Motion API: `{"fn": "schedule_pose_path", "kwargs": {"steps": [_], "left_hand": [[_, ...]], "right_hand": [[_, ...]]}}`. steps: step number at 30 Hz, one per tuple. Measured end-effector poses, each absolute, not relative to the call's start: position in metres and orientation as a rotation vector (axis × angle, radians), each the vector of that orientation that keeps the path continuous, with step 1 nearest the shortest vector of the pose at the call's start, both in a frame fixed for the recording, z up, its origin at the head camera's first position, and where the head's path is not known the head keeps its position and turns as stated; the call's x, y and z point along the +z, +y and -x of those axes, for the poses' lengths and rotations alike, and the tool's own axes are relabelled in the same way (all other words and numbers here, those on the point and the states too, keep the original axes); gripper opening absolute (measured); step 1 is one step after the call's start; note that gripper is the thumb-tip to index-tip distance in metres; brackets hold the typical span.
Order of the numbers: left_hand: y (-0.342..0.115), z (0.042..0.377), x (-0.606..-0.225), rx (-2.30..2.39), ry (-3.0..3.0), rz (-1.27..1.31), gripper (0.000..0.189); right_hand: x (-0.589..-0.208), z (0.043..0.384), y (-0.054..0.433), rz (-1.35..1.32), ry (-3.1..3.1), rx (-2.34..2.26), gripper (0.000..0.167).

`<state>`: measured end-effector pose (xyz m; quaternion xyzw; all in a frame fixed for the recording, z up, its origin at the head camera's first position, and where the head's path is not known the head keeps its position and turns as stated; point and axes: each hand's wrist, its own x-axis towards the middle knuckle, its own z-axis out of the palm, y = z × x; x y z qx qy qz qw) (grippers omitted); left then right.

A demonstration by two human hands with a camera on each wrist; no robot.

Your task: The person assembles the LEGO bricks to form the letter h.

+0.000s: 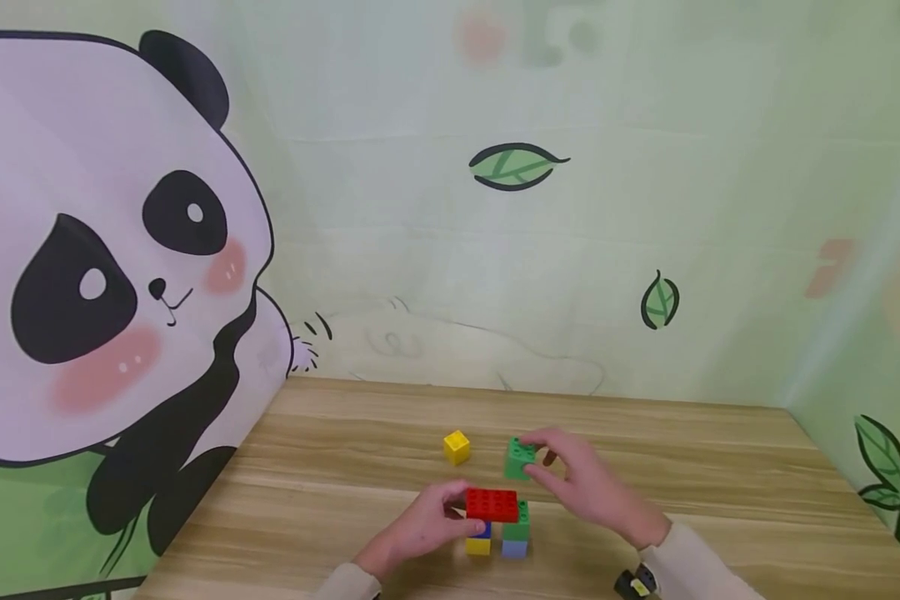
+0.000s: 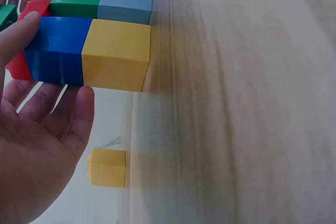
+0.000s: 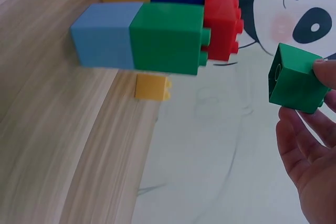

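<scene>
The right hand (image 1: 581, 479) is pinching a glossy, studded green block (image 1: 520, 461) between its fingers above the counter (image 1: 375, 425), the block's hollow underside only partly showing. The left hand (image 1: 426, 521) is gripping a stack (image 1: 517, 531) by its blue block (image 2: 58, 48) and red block (image 1: 492, 503), the thumb partly covering the blue one; whether the stack's base is touching the counter is hard to tell.

Through the head camera I see a pale green wall (image 1: 390, 208) with a large drawn panda (image 1: 120, 200), behind a wooden table (image 1: 360, 450).
</scene>
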<state>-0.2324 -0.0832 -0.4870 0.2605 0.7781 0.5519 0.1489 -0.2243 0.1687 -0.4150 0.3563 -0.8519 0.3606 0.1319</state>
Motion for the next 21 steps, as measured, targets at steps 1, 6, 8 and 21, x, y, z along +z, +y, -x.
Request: {"fn": "schedule_pose_path", "kwargs": {"steps": [1, 6, 8, 21], "left_hand": [[-0.083, 0.233, -0.487, 1.587, 2.236, -0.745, 0.028], [-0.084, 0.234, -0.488, 1.575, 2.233, -0.716, 0.027], [-0.084, 0.234, -0.488, 1.572, 2.229, -0.712, 0.026], [-0.084, 0.234, -0.489, 1.595, 2.212, -0.780, 0.030]], "right_hand": [[-0.414, 0.223, 0.167, -1.043, -2.469, 1.047, 0.031], [-0.412, 0.220, 0.158, -1.087, -2.466, 1.069, 0.030], [-0.412, 0.220, 0.154, -1.100, -2.474, 1.075, 0.030], [-0.419, 0.218, 0.139, -1.177, -2.498, 1.098, 0.028]]}}
